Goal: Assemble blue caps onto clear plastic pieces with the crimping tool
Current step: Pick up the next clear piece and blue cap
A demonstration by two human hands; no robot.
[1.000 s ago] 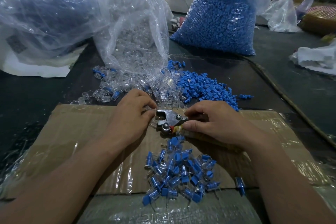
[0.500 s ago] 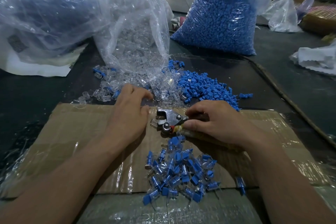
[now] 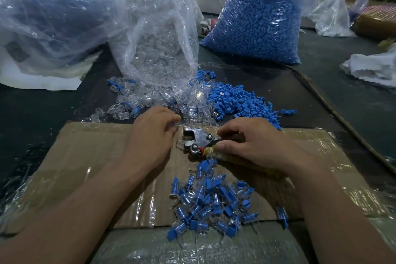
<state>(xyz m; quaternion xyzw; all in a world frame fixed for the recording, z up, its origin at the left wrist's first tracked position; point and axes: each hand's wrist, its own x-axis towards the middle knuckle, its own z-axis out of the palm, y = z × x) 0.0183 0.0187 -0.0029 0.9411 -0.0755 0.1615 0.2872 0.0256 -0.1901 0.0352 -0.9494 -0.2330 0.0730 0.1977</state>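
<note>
Three large plastic bags stand at the back of the dark table (image 3: 38,118): one bag with dark content (image 3: 53,17) on the left, one bag of clear plastic pieces (image 3: 162,49) in the middle, and one bag of blue caps (image 3: 257,23) on the right. One taped cardboard sheet (image 3: 85,156) lies in front. Behind it are two loose heaps too many to count, clear pieces (image 3: 150,103) and blue caps (image 3: 240,107). One pile of assembled pieces (image 3: 210,201) lies on the cardboard. The right hand (image 3: 252,143) lies palm down, its fingers curled round the handles of the one crimping tool (image 3: 201,141). The left hand (image 3: 150,135) has curled fingers at the clear heap; whether it holds anything, I cannot tell.
</note>
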